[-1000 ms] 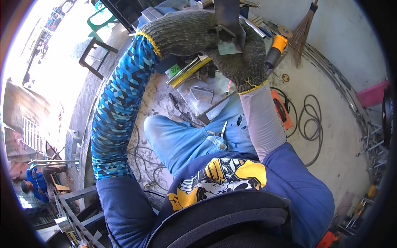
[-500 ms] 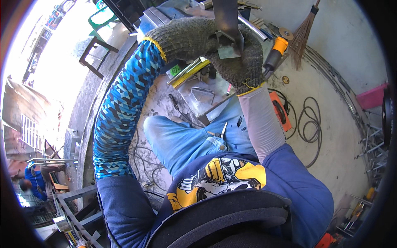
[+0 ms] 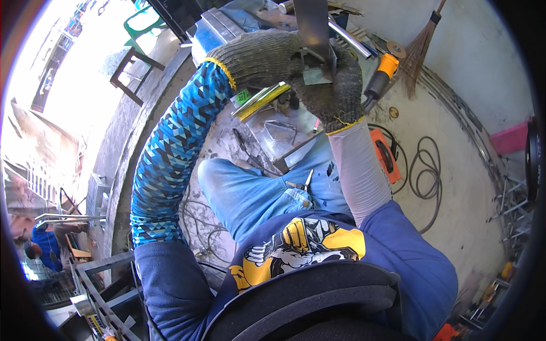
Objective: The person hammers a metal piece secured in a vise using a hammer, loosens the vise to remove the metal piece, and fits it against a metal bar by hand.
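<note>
A long, grey, shiny metal profile [image 3: 312, 27] with a cut, hollow end stands up in front of me, its end facing me. My left hand [image 3: 259, 59], in a dark knitted work glove, is closed against the profile's left side. Opposite it, my right hand [image 3: 336, 94], gloved alike, is closed around the right side and bottom of the same profile. Some fingers are hidden behind the metal. Below the hands, a yellow-edged metal bar [image 3: 263, 103] lies over a grey metal plate [image 3: 267, 132] by my knees.
An orange-and-black angle grinder [image 3: 382, 75] is to the right of my right hand. Behind it leans a stick broom [image 3: 421, 54]. An orange case [image 3: 387, 156] and a coiled black cable [image 3: 427, 184] lie on the floor. At the far left another person [image 3: 48, 247] sits in blue.
Both gloved hands and the metal profile have shifted slightly to the right and down. The profile stays held between them.
</note>
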Demonstrator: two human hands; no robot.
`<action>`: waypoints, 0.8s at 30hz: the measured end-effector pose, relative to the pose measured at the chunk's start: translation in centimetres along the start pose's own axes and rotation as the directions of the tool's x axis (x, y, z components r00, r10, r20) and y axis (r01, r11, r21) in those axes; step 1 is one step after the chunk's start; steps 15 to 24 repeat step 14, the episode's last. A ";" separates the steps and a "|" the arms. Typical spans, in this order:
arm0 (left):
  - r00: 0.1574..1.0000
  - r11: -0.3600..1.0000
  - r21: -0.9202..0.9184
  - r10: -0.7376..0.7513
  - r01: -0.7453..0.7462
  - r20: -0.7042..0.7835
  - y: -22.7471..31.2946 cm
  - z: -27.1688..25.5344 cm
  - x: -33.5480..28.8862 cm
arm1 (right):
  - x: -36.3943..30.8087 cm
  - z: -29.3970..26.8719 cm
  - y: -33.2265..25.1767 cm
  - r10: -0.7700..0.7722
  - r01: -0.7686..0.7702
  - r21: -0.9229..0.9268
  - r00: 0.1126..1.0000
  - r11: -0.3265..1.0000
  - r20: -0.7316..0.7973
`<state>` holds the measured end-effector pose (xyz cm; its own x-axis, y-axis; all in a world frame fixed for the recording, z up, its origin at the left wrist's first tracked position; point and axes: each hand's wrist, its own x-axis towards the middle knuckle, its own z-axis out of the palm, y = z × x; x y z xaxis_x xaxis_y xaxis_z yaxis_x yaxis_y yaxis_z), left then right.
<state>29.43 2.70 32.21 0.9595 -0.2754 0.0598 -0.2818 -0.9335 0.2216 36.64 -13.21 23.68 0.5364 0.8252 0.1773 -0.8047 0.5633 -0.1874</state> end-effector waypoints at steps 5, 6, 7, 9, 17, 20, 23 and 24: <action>0.996 0.998 0.034 -0.059 0.057 0.066 1.1 -0.6 0.2 | -0.4 0.1 -0.1 -0.016 0.017 -0.047 1.000 0.999 0.026; 0.999 0.999 0.021 -0.038 0.037 0.016 1.0 -0.2 0.1 | -0.3 0.1 -0.1 -0.011 0.015 -0.062 0.998 0.998 0.059; 0.999 1.000 0.008 -0.017 0.017 -0.035 0.8 0.0 0.1 | -0.4 0.2 -0.1 -0.008 0.012 -0.063 0.998 0.998 0.060; 0.999 0.999 -0.002 -0.048 0.048 -0.005 1.0 -0.2 0.1 | -0.4 0.4 -0.2 0.010 -0.010 -0.052 1.000 0.999 0.007; 0.994 0.995 0.027 -0.102 0.101 0.047 1.3 0.1 1.0 | -0.3 -0.5 -0.6 0.011 -0.011 0.000 0.996 1.000 0.090; 0.994 0.995 0.027 -0.102 0.101 0.047 1.3 0.1 1.0 | -0.3 -0.5 -0.6 0.011 -0.011 0.000 0.996 1.000 0.090; 0.994 0.995 0.027 -0.102 0.101 0.047 1.3 0.1 1.0 | -0.3 -0.5 -0.6 0.011 -0.011 0.000 0.996 1.000 0.090; 0.994 0.995 0.027 -0.102 0.101 0.047 1.3 0.1 1.0 | -0.3 -0.5 -0.6 0.011 -0.011 0.000 0.996 1.000 0.090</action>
